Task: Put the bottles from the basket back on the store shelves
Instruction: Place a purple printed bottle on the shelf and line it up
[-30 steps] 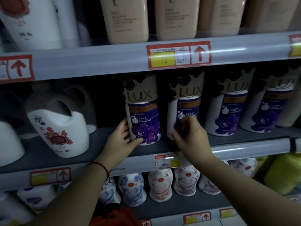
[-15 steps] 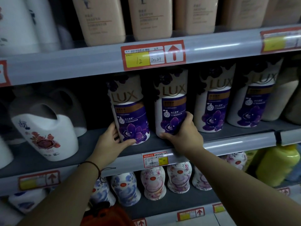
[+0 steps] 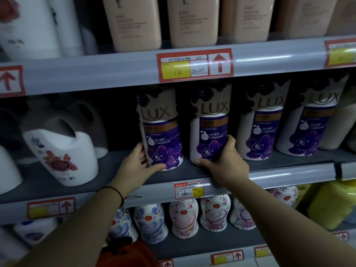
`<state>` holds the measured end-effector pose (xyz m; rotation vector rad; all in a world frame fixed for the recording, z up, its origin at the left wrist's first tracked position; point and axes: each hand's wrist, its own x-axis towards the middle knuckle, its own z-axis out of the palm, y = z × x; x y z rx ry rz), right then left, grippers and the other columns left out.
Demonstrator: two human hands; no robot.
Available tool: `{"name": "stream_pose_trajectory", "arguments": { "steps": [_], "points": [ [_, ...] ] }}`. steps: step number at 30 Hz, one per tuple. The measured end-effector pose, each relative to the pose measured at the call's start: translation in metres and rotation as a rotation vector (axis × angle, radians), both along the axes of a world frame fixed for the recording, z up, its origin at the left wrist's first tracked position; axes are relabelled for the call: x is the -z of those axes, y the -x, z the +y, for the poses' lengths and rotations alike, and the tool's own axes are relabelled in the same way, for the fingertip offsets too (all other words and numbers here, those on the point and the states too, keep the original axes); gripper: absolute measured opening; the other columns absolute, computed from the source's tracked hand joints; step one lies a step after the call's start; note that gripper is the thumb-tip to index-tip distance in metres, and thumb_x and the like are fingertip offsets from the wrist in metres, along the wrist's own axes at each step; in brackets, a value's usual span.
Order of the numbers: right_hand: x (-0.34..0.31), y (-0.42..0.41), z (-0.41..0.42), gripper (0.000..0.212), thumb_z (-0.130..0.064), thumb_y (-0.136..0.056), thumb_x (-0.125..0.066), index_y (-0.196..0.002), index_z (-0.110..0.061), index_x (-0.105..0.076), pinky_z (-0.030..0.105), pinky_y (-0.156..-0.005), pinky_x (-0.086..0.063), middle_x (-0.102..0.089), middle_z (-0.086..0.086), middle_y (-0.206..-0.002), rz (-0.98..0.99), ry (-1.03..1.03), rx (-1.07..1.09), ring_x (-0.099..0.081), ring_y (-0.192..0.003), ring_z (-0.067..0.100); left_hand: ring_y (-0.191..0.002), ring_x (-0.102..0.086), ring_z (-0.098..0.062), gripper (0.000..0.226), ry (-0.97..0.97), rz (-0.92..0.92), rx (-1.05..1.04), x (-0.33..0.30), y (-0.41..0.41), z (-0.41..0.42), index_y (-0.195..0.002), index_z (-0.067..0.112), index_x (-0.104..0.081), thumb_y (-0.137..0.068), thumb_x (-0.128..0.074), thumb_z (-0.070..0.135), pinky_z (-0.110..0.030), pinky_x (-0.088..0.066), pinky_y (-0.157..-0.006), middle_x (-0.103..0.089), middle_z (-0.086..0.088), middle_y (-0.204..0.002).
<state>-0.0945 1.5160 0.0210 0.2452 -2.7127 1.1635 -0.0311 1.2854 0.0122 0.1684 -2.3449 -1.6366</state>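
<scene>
Shelf (image 3: pixel 192 170) at frame centre carries two upright bottles side by side, long axes vertical. Left bottle (image 3: pixel 161 132) stands right of the left hand (image 3: pixel 137 166); its fingers wrap the base. Right hand (image 3: pixel 224 160) clasps the right bottle (image 3: pixel 210 128) low, from the right. Both arms reach up from the bottom corners.

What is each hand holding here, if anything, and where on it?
The left hand grips the leftmost Lux bottle round its lower left side; the right hand grips the second Lux bottle round its base. Both stand on the middle shelf.
</scene>
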Motion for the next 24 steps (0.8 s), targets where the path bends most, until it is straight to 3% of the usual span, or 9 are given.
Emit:
{"name": "stream_pose_trajectory", "arguments": {
  "steps": [8, 14, 17, 20, 24],
  "points": [
    [0.002, 0.002, 0.000, 0.103, -0.056, -0.064, -0.077, -0.140, -0.024, -0.016, 0.039, -0.090, -0.041, -0.050, -0.005, -0.139, -0.006, -0.015, -0.012, -0.052, -0.124, 0.023, -0.102, -0.054, 0.012, 0.070, 0.012, -0.012, 0.009, -0.001, 0.001, -0.002, -0.124, 0.035, -0.040, -0.074, -0.078, 0.006, -0.001, -0.045, -0.078, -0.053, 0.028, -0.110],
    [0.005, -0.002, -0.002, 0.113, -0.060, -0.065, -0.074, -0.147, -0.022, -0.007, 0.044, -0.097, -0.042, -0.042, -0.002, -0.145, -0.010, -0.024, -0.002, -0.045, -0.130, 0.024, -0.111, -0.049, 0.012, 0.073, 0.070, -0.053, 0.029, -0.001, -0.002, -0.001, -0.132, 0.039, -0.033, -0.078, -0.075, 0.013, -0.014, -0.041, -0.096, -0.049, 0.032, -0.116],
    [-0.003, -0.016, 0.002, 0.108, -0.049, -0.073, -0.074, -0.149, -0.010, -0.009, 0.042, -0.107, -0.034, -0.030, 0.009, -0.150, 0.046, 0.003, 0.010, -0.029, -0.138, 0.027, -0.121, -0.043, 0.004, 0.085, 0.284, -0.020, -0.083, -0.008, -0.013, 0.010, -0.143, 0.034, -0.025, -0.076, -0.077, 0.030, -0.022, -0.035, -0.103, -0.041, 0.025, -0.132],
    [-0.019, -0.037, 0.011, 0.078, -0.033, -0.081, -0.071, -0.141, -0.005, -0.031, 0.038, -0.104, -0.036, -0.038, 0.013, -0.140, 0.187, -0.073, -0.012, -0.037, -0.129, 0.031, -0.142, -0.024, -0.016, 0.101, 0.543, -0.101, -0.271, -0.019, -0.034, 0.020, -0.152, 0.020, -0.008, -0.077, -0.069, 0.049, -0.033, -0.031, -0.112, -0.017, 0.005, -0.158],
    [-0.055, -0.067, 0.016, 0.054, -0.025, -0.084, -0.065, -0.130, -0.007, -0.045, 0.037, -0.098, -0.041, -0.044, 0.012, -0.133, 0.298, -0.259, -0.127, -0.045, -0.120, 0.032, -0.129, -0.042, -0.019, 0.074, 0.807, -0.010, -0.294, -0.056, -0.069, 0.041, -0.146, 0.025, -0.031, -0.083, -0.059, 0.052, -0.033, -0.046, -0.096, -0.038, 0.006, -0.147]
  ]
}}
